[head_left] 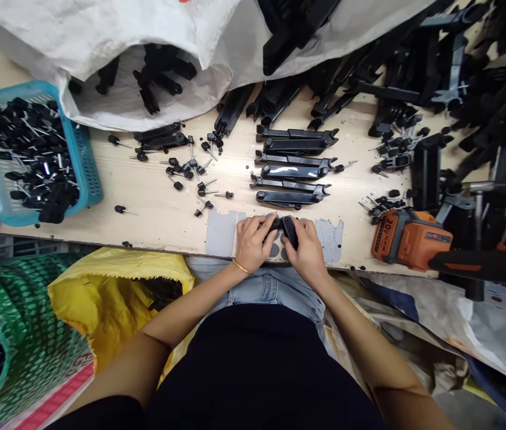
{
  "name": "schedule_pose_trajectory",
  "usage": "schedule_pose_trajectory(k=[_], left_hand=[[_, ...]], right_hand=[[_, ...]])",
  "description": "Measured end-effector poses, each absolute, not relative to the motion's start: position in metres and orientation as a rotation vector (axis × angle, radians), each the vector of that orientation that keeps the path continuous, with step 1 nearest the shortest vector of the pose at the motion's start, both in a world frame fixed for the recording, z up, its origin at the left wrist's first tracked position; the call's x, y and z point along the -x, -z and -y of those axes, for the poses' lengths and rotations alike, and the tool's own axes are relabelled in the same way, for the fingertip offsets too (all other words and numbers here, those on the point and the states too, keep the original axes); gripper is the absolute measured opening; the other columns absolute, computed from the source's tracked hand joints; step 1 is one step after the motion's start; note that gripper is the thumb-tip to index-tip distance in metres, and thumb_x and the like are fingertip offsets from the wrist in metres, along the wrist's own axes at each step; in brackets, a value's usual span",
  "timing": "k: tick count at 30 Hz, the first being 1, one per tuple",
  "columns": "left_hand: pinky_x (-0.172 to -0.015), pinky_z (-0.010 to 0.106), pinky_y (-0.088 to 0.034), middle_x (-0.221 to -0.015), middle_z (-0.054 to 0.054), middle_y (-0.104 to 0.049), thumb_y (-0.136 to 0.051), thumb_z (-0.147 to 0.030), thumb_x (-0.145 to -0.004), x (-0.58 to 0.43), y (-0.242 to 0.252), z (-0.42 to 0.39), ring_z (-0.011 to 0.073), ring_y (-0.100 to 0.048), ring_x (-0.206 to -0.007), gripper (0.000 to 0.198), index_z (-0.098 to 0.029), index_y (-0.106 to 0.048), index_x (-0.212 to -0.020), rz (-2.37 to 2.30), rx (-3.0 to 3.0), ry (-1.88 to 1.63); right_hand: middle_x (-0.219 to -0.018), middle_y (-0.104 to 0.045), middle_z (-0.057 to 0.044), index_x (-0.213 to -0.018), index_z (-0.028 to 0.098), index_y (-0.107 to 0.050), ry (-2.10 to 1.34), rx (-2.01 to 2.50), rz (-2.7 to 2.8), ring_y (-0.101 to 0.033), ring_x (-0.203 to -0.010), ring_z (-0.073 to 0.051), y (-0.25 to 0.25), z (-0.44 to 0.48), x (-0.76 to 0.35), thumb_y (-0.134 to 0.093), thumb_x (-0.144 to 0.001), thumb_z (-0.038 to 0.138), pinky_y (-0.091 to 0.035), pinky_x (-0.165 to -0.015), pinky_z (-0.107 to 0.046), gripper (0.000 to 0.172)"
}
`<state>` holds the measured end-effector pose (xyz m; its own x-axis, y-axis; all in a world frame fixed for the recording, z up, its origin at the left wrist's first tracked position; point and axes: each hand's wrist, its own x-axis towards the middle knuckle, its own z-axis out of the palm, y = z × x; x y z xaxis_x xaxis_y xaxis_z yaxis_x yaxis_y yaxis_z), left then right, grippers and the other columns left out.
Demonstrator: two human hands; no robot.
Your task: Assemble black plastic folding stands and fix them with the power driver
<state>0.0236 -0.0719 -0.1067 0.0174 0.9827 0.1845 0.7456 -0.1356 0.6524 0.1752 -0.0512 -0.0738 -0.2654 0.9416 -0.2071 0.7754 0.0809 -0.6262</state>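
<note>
My left hand [253,239] is closed on a small black plastic part [275,224] close to the bench's front edge. My right hand [305,246] grips a longer black plastic piece [289,232], which slants between thumb and fingers. The two parts meet or nearly meet at my fingertips; whether they are joined I cannot tell. Just beyond my hands, several long black plastic arms [293,171] lie side by side in a stack of rows. Black-headed screws [190,167] with thin metal shanks are scattered to the left of them.
A blue basket [87,173] full of black-headed screws stands at the left. An orange and black 20V power tool [414,239] lies on the right front edge. White sacks [145,30] cover the back; a yellow sack [101,292] hangs below. Grey pads [221,234] line the front edge.
</note>
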Motion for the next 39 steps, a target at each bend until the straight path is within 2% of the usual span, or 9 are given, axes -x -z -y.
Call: schedule_pose_trajectory(k=[3, 7, 17, 27, 35, 39], left_hand=[[-0.083, 0.035, -0.037, -0.09, 0.006, -0.061, -0.048, -0.025, -0.093, -0.022, 0.105, 0.073, 0.0182, -0.056, -0.089, 0.033, -0.019, -0.058, -0.124, -1.711, -1.922, -0.917], [-0.08, 0.034, -0.04, -0.082, 0.004, -0.057, -0.052, -0.027, -0.091, -0.019, 0.108, 0.075, 0.0176, -0.054, -0.082, 0.031, -0.021, -0.061, -0.121, -1.709, -1.895, -0.936], [-0.082, 0.035, -0.041, -0.08, 0.003, -0.058, -0.054, -0.029, -0.09, -0.019, 0.109, 0.076, 0.0175, -0.055, -0.081, 0.028, -0.025, -0.063, -0.117, -1.712, -1.863, -0.898], [-0.08, 0.034, -0.041, -0.081, 0.004, -0.057, -0.051, -0.028, -0.092, -0.022, 0.11, 0.081, 0.0175, -0.054, -0.081, 0.03, -0.023, -0.061, -0.119, -1.678, -1.899, -0.908], [-0.074, 0.031, -0.047, -0.079, 0.004, -0.053, -0.047, -0.026, -0.093, -0.017, 0.113, 0.07, 0.0169, -0.051, -0.077, 0.03, -0.02, -0.06, -0.12, -1.522, -2.052, -0.864], [-0.073, 0.029, -0.047, -0.079, 0.004, -0.051, -0.046, -0.023, -0.093, -0.026, 0.114, 0.073, 0.0161, -0.051, -0.077, 0.029, -0.017, -0.06, -0.119, -1.62, -1.998, -0.98]], right_hand=[[-0.106, -0.051, -0.012, -0.13, 0.016, -0.047, -0.992, 1.699, 2.089, -0.055, -0.102, -0.026, 0.072, 0.056, -0.177, -0.048, -0.083, 0.022, -0.05, -0.088, -0.041, 0.047], [-0.109, -0.049, -0.013, -0.134, 0.019, -0.043, -0.991, 1.707, 2.085, -0.052, -0.105, -0.028, 0.072, 0.067, -0.175, -0.046, -0.084, 0.019, -0.048, -0.091, -0.046, 0.05], [-0.111, -0.047, -0.013, -0.137, 0.022, -0.039, -1.015, 1.779, 1.995, -0.051, -0.107, -0.028, 0.072, 0.072, -0.168, -0.045, -0.084, 0.018, -0.047, -0.093, -0.047, 0.054], [-0.11, -0.049, -0.013, -0.135, 0.019, -0.042, -1.041, 1.762, 2.007, -0.052, -0.107, -0.027, 0.073, 0.07, -0.171, -0.046, -0.083, 0.019, -0.048, -0.092, -0.044, 0.052], [-0.107, -0.051, -0.014, -0.133, 0.018, -0.044, -0.993, 1.714, 2.051, -0.053, -0.103, -0.028, 0.073, 0.067, -0.173, -0.046, -0.082, 0.019, -0.048, -0.09, -0.045, 0.051], [-0.105, -0.051, -0.014, -0.13, 0.016, -0.046, -0.967, 1.721, 2.034, -0.053, -0.1, -0.027, 0.075, 0.067, -0.173, -0.046, -0.081, 0.019, -0.048, -0.09, -0.045, 0.049]])
